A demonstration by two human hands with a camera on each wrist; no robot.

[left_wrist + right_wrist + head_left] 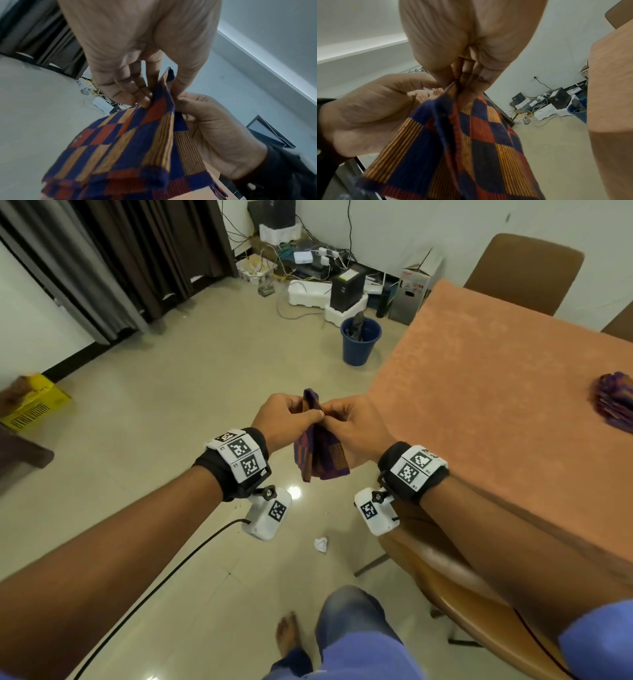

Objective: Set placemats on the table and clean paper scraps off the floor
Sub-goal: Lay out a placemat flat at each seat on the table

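Both hands hold one folded woven placemat (pixel 320 445), checked in navy, red and orange, in the air over the beige tiled floor (pixel 191 392), just left of the table (pixel 496 392) with its orange cloth. The left hand (pixel 286 417) pinches the mat's upper edge between thumb and fingers; the right hand (pixel 356 426) pinches the same edge beside it, fingertips nearly meeting. More folded placemats (pixel 615 402) lie at the table's right edge. A crumpled white paper scrap (pixel 321 544) lies on the floor near the person's feet, and a blue bucket (pixel 359 340) stands farther off.

The placemat (pixel 320 451) is checked navy, red and striped orange — the desk (pixel 496 392) plain terracotta, the bucket (pixel 359 342) blue.
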